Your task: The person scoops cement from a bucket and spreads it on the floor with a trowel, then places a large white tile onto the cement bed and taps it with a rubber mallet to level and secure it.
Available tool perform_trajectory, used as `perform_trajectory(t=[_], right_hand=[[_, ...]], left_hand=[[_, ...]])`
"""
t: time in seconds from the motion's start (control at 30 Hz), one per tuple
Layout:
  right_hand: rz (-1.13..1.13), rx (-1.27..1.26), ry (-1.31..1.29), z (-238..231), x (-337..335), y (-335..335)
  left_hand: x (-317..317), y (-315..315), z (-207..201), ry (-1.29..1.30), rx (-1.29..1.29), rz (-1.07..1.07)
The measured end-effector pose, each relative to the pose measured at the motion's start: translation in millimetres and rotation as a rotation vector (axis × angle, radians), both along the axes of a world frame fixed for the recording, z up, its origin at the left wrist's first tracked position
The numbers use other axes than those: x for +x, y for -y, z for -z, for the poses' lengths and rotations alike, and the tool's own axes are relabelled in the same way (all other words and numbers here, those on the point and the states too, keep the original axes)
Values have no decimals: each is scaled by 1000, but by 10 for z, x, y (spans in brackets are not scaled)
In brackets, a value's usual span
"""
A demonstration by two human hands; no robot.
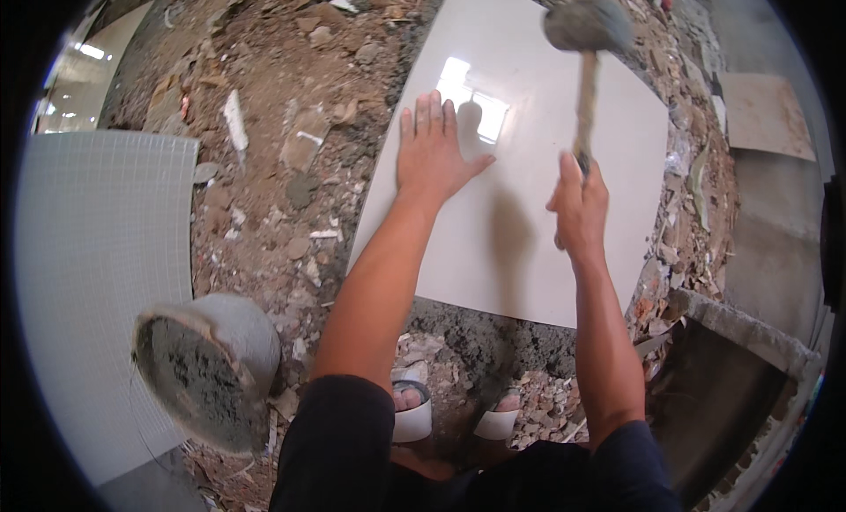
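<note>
A large, glossy, off-white floor tile [546,239] lies in front of me on a bed of dark grey mortar [476,336], which shows along its near edge. My left hand [432,151] rests flat on the tile's left part, fingers spread. Over the right part, my right hand [582,204] is wrapped round the wooden handle of a mallet [589,25]. The mallet's dark head is raised towards the far right of the tile and slightly blurred. A window's reflection shines on the tile beyond my left hand.
A bucket [238,327] smeared with grey mortar leans over at the lower left. Behind it lies another tile, its gridded back [106,221] showing. Rubble and soil [273,195] surround the work. A rough ledge [749,327] borders a dark recess at right. My sandalled feet [412,415] stand below.
</note>
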State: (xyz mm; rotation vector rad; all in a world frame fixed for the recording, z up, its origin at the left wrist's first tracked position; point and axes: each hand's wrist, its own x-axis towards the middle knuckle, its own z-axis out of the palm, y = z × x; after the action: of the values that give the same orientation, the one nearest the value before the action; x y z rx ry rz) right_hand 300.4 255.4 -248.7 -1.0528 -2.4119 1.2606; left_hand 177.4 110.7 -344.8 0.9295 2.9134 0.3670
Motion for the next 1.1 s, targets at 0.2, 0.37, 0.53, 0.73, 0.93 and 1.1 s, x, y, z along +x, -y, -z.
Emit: perform_trajectory(t=[0.2, 0.37, 0.53, 0.73, 0.93, 1.1], right_hand=[[17, -86, -233, -136, 802, 350], [-142, 237, 112, 228, 1031, 501], [42, 61, 75, 299, 1133, 580], [-164, 133, 245, 273, 1190, 701], [-353, 264, 307, 363, 1226, 662], [-134, 136, 117, 338, 1215, 662]], left_hand=[[989, 732, -159, 189, -96, 84], [1245, 908, -63, 160, 52, 33], [1206, 887, -55, 198, -33, 40], [1218, 912, -74, 190, -48, 51], [1220, 904, -33, 189, -17, 51], [1234, 917, -36, 190, -33, 50]])
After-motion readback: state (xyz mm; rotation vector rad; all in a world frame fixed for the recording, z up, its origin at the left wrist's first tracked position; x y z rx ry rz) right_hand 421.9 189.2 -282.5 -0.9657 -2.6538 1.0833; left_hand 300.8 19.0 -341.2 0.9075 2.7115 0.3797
